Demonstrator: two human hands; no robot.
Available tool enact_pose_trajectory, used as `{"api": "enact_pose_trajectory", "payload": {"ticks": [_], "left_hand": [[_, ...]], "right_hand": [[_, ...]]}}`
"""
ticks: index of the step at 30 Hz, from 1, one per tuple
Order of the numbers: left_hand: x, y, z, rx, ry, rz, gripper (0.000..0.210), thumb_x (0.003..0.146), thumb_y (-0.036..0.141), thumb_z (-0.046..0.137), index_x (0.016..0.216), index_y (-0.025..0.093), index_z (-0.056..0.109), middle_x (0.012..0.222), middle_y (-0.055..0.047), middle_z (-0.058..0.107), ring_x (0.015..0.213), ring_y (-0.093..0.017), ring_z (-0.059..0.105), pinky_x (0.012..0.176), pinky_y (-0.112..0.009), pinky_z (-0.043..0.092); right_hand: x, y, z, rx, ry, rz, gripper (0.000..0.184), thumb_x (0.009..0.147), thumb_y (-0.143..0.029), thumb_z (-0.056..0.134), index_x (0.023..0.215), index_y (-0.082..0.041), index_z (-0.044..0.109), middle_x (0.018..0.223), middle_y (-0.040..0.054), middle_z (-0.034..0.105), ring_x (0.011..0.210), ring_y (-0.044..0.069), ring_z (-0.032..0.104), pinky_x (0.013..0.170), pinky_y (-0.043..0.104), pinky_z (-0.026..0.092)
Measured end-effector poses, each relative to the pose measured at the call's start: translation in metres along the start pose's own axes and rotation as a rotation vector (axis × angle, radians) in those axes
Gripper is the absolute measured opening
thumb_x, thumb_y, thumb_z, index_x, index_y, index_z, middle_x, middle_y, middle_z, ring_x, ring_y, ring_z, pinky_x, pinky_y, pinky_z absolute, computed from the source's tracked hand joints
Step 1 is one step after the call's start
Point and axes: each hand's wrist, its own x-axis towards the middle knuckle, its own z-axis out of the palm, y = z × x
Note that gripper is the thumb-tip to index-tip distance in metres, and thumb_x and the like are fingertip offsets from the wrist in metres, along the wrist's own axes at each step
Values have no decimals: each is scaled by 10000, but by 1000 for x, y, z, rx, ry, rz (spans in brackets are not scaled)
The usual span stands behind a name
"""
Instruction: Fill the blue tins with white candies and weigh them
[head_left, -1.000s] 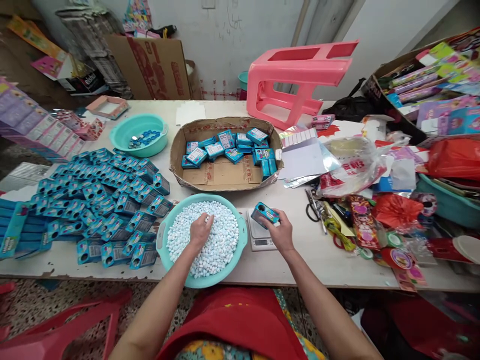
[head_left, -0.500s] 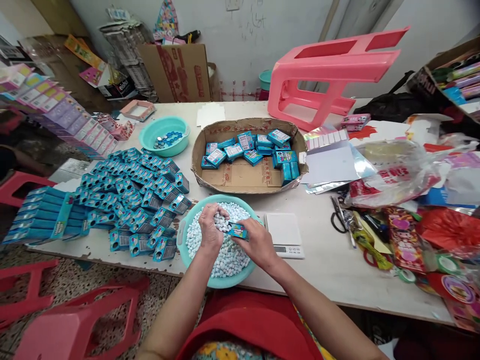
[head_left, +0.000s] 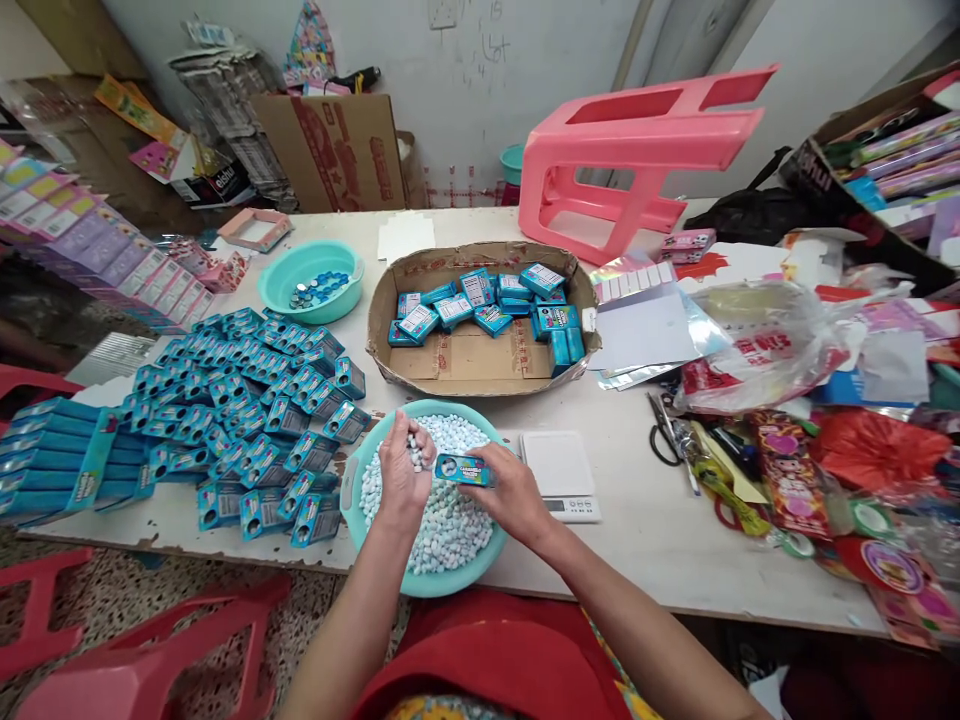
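Note:
My left hand (head_left: 403, 470) is cupped over the candy basin, its fingers curled around several small white candies (head_left: 415, 453). Beside it my right hand (head_left: 511, 493) grips a small blue candy box (head_left: 463, 470) by its right end. The box lies on its side with a round hole showing on its face, close to the left fingers but apart from them. Below both hands, the turquoise basin (head_left: 349, 490) is filled with pale candies (head_left: 450, 545). Behind it a cut-down cardboard box (head_left: 480, 378) holds several blue candy boxes (head_left: 493, 320).
Many blue boxes (head_left: 262, 420) crowd the table's left side. A smaller turquoise basin (head_left: 311, 307) with blue discs stands behind them. Right of the candies is a white scale (head_left: 559, 465), then scissors (head_left: 664, 435) and clutter. A pink stool (head_left: 577, 150) lies tipped at the back.
The left hand has drawn away from the box and turned palm up, with candies in it. The blue box has come slightly left and down in the right hand. The view has shifted slightly.

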Motion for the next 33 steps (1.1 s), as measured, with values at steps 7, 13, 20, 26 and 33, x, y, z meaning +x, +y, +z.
{"api": "enact_pose_trajectory", "payload": {"ticks": [7,13,20,26,33], "left_hand": [[29,-12,-64,1053,5,206,266,713,434,637,800,184,611,863,-66,643,876,-230,598,803,-370,471],[135,14,-29,1491,-14,651,387,829,336,505,1189,191,506,1175,-115,558,1141,-255,493,990,-404,367],[281,4,36,1814,16,390,869,696,316,672,1410,138,210,1471,-233,187,1369,-377,131,1031,-543,247],[293,2,33,1807,104,243,818,641,332,685,1342,109,326,1308,-249,388,1247,-396,360,970,-515,328],[90,-18,18,1381,-553,457,793,661,385,679,1355,217,336,1322,-111,437,1220,-285,431,1030,-414,344]], "right_hand": [[6,6,-12,249,74,33,300,723,-277,720,996,-238,600,966,39,632,922,229,594,794,340,480],[-26,58,-54,200,364,312,337,746,-418,676,1013,-238,577,965,46,627,853,228,605,748,343,507],[-55,153,-51,-6,460,378,312,772,-487,610,969,-246,584,925,62,637,844,265,628,715,393,533],[-49,138,-56,-177,678,186,571,696,-452,702,1211,-291,515,1275,125,505,1244,384,403,974,622,368],[-3,43,-28,772,384,365,673,705,-439,716,1286,-260,426,1327,102,483,1197,298,492,961,483,456]]}}
